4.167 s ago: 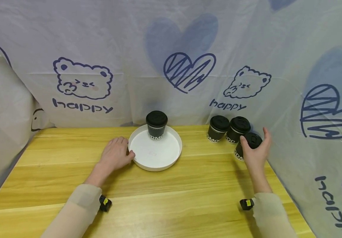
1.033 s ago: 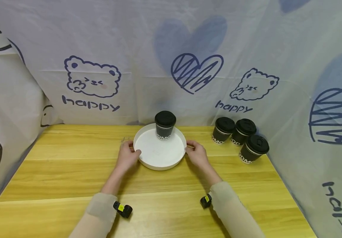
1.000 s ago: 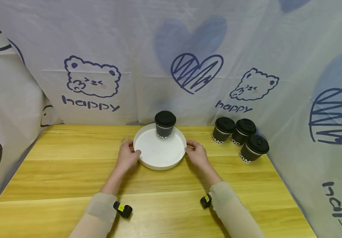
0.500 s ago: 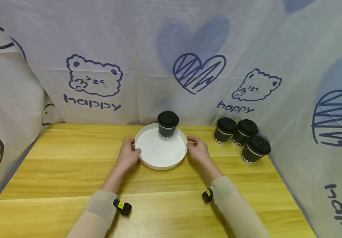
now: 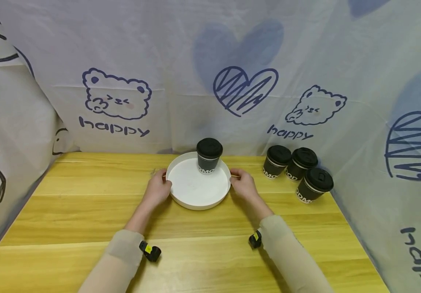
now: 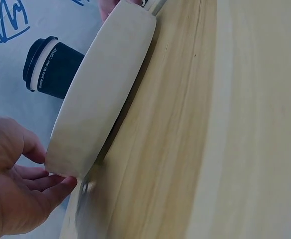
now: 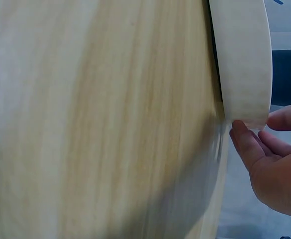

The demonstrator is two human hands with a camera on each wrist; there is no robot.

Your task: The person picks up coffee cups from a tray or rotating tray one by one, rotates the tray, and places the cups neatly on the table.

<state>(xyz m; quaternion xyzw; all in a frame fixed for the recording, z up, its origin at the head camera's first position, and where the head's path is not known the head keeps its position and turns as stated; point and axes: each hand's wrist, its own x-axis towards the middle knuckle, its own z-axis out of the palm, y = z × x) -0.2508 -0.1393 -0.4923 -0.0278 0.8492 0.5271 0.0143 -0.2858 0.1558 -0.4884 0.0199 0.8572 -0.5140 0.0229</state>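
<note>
A round white tray (image 5: pixel 195 191) with a low rim sits between both hands on the wooden table. My left hand (image 5: pixel 157 189) grips its left side, thumb at the rim and fingers against the outer wall, as the left wrist view shows. On the opposite side my right hand (image 5: pixel 245 185) holds the tray likewise, its thumb (image 7: pixel 284 118) by the upper edge and fingertips lower on the wall. A dark paper coffee cup (image 5: pixel 207 162) with a black lid stands upright toward the tray's back right. Under the tray's wall (image 6: pixel 103 84) runs a dark shadow line.
Three more lidded coffee cups stand close together at the table's back right: a left one (image 5: pixel 275 165), a middle one (image 5: pixel 298 165) and a front one (image 5: pixel 312 187). A printed cloth (image 5: pixel 188 101) hangs along the back and sides of the table (image 5: pixel 203 252).
My right hand has left the front cup at the right and come to the tray's right side. The cup on the tray has shifted slightly rightward relative to the tray.
</note>
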